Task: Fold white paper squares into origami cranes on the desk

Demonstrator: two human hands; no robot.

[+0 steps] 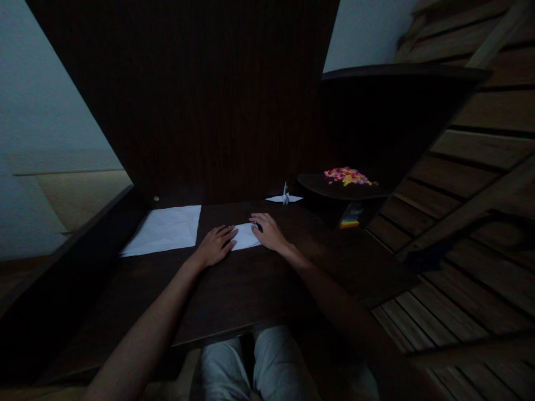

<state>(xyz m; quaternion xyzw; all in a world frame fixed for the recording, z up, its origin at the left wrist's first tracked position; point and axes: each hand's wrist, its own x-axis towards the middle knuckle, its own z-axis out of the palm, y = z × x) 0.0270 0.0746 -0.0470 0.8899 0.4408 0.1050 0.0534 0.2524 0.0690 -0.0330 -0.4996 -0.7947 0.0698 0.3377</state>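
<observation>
A small folded piece of white paper (246, 237) lies on the dark wooden desk between my hands. My left hand (214, 245) rests palm down at its left edge, with the fingers stretched out and apart. At the paper's right end lies my right hand (271, 233), its fingers extended over the edge and a dark gap showing by the thumb. Behind it a white origami crane (285, 197) stands with its wings spread. Left of my hands, white paper sheets (167, 228) lie flat, slightly creased.
A low corner shelf (317, 186) at the right carries a heap of small pink, red and yellow pieces (348, 176). Beneath it is a yellow item (349, 223). A tall dark panel (200, 100) closes the back, and wooden slats (480, 184) stand at the right.
</observation>
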